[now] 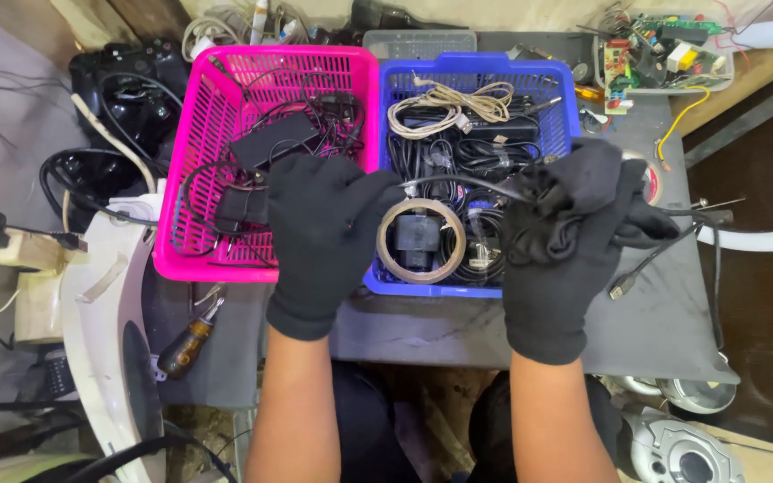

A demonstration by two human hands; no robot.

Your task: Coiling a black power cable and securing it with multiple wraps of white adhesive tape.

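Leftmost, a screwdriver [188, 344] with a brown handle lies on the grey table [655, 322] below a pink basket [191, 152] of black adapters. Both hands wear black gloves. Over that basket, the left hand [326, 234] has its fingers curled, pinching one end of a thin black cable [458, 182], which stretches above a blue basket [467, 67] of coiled cords and a tape ring [422, 240]. At the other end, the right hand [565, 241] closes around the cable. A tray of circuit boards [664, 49] sits at the far right corner. The cable's plug ends are hard to make out.
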